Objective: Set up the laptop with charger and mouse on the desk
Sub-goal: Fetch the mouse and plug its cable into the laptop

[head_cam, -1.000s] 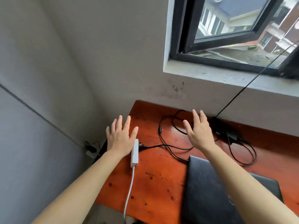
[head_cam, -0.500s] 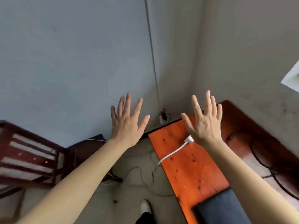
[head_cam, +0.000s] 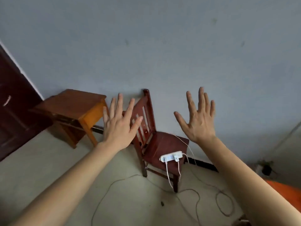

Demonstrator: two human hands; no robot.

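My left hand (head_cam: 118, 123) and my right hand (head_cam: 197, 119) are both raised in front of me, fingers spread, holding nothing. Only a corner of the orange desk (head_cam: 288, 191) shows at the right edge. The laptop, charger and mouse are out of view. A white power strip (head_cam: 171, 157) with white plugs and cables in it lies on the seat of a dark red wooden chair (head_cam: 156, 144), below and between my hands.
A small brown wooden table (head_cam: 71, 106) stands left of the chair against the blue-grey wall. A dark door (head_cam: 11, 101) is at the far left. Thin cables (head_cam: 203, 198) trail over the pale floor. A wall socket (head_cam: 266, 169) sits low at the right.
My view has swung left, away from the desk and laptop, to the chair and small table. Both hands stay raised and spread.
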